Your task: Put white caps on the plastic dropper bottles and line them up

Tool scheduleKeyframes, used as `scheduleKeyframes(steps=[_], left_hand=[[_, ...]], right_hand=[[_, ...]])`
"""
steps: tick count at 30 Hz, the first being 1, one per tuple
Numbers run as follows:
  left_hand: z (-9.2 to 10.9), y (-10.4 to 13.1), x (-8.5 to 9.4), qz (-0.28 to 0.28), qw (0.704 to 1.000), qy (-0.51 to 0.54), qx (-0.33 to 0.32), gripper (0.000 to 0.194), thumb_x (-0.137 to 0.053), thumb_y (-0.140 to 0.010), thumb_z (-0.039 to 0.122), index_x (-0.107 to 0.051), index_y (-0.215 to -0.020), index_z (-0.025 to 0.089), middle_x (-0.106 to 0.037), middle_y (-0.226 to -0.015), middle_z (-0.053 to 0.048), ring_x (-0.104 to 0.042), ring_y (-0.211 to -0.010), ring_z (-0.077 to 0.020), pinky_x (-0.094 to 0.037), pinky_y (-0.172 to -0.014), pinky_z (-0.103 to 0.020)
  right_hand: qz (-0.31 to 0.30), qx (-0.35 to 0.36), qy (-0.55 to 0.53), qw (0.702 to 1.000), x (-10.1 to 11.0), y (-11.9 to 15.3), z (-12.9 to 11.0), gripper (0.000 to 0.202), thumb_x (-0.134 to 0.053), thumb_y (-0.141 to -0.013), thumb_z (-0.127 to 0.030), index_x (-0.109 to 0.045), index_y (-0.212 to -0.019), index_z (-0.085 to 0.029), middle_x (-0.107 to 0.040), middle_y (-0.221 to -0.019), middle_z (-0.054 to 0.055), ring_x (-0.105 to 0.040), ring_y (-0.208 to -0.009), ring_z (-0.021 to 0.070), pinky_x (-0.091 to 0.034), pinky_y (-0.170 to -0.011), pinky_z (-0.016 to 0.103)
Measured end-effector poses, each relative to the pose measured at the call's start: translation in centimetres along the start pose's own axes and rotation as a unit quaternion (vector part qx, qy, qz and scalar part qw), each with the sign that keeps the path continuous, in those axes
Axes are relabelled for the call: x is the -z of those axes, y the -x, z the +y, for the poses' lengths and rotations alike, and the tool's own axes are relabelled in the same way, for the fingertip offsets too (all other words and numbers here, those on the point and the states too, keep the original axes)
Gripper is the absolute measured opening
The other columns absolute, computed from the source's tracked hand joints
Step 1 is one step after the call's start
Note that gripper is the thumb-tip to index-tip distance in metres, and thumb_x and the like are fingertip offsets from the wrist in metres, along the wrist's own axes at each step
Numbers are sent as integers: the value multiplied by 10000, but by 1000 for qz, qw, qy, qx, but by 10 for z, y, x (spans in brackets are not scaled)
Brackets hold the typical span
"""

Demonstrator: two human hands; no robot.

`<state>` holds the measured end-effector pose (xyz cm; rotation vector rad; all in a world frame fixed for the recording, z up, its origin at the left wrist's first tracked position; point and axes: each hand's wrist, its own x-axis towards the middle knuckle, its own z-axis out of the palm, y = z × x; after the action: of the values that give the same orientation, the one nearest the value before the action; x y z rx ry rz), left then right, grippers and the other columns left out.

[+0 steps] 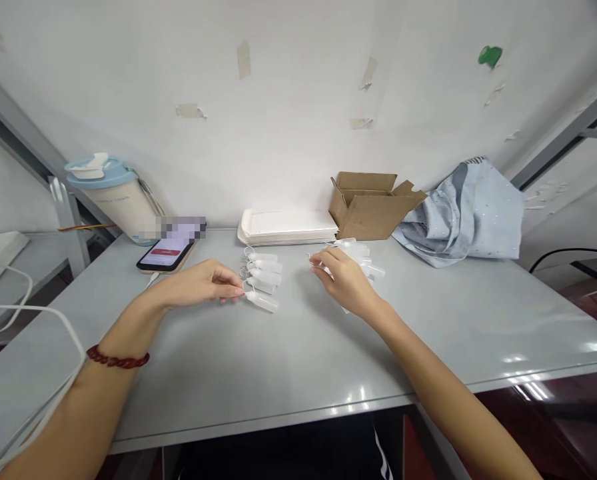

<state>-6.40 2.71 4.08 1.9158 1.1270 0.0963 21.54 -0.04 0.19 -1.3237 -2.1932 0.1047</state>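
Note:
Several small translucent white bottles (265, 275) with thin loops at their left ends lie in a column on the grey table (258, 373). At the near end of that column, my left hand (211, 283) is closed, thumb and fingertip pinching the loop end of the nearest bottle (262, 302). My right hand (346, 277) is closed in a pinch above the table; a small thin whitish bit shows at its fingertips, too small to make out. Behind and beside that hand lies a loose group of similar bottles (373, 269), partly hidden by it.
A stack of white envelopes (291, 225) lies at the back wall, beside an opened cardboard box (373, 217). Farther right sits a light blue cloth bag (471, 217). On the left are a phone (171, 250) with a cable and a leaning cream tumbler (121, 203) with a blue lid.

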Motion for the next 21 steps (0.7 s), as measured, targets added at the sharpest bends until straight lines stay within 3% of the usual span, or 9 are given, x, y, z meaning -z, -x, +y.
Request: scheduleKeyframes(steps=[4,9,15,21], left_hand=[[-9,-5,-1,13,1000,1,13,263,-582,-739,403,-676,-656,171,-623,-686,-35,-511,-626,-153,-411,-605,-251],[-17,-11,-3,33,998,19,44,266,-621,-693,421,-676,-612,175,-647,-659,-40,-535,-587,-147,-414,-560,-226],[-15,-12,-7,32,998,11,57,297,-622,-677,456,-644,-570,179,-616,-583,-7,-515,-534,-126,-396,-537,-210],[-14,-12,-8,46,996,-17,73,333,-576,-708,473,-613,-578,169,-633,-626,-21,-501,-530,-127,-359,-522,-221]], right_hand=[[-19,5,110,994,-2,-2,4,189,-470,-855,-78,-582,-993,-142,-616,-995,113,-511,-955,246,-400,-779,346],[-42,-7,191,981,-7,-1,11,253,-411,-869,-61,-570,-1050,-140,-601,-1039,126,-481,-1020,255,-359,-793,348],[-61,-10,223,973,-13,-1,20,270,-382,-877,-64,-559,-1065,-141,-606,-1046,149,-480,-1025,260,-320,-827,362],[-83,-43,243,966,-16,-2,21,235,-425,-890,-149,-517,-1104,-113,-609,-1082,171,-485,-1047,287,-292,-895,449]])
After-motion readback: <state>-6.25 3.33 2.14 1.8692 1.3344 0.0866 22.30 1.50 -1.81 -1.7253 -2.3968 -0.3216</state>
